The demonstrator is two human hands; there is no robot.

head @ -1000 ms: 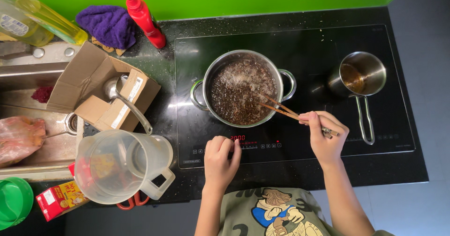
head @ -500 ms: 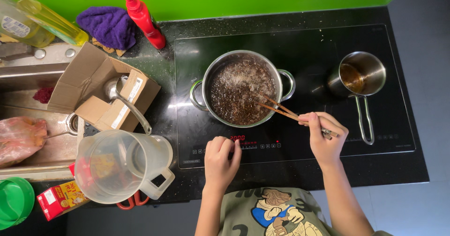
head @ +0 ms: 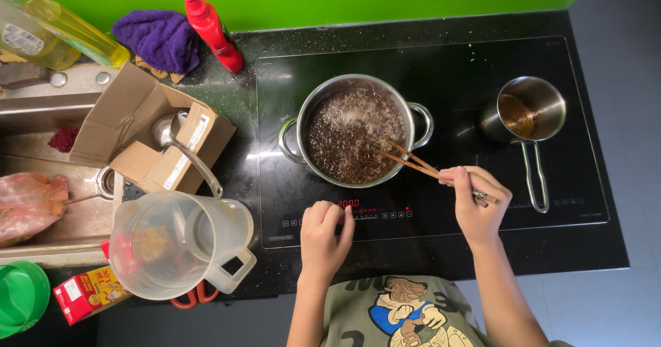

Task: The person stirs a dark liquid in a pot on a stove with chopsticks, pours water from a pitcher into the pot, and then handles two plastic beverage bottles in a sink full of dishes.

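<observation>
A steel pot point(head: 290, 135) of dark bubbling liquid stands on the black induction hob point(head: 447, 78). My right hand point(head: 474, 202) holds a pair of wooden chopsticks point(head: 413, 162) whose tips dip into the pot at its right side. My left hand point(head: 323, 237) rests on the hob's touch control strip point(head: 372, 213) just below the pot, fingers curled with a fingertip on the panel under the red display.
A small steel saucepan point(head: 531, 109) with brown liquid sits at the right of the hob. Left of the hob are a clear plastic jug point(head: 172, 244), an open cardboard box point(head: 138, 133) with a ladle, a red squeeze bottle point(head: 213, 30), a purple cloth point(head: 157, 37), and the sink point(head: 48, 154).
</observation>
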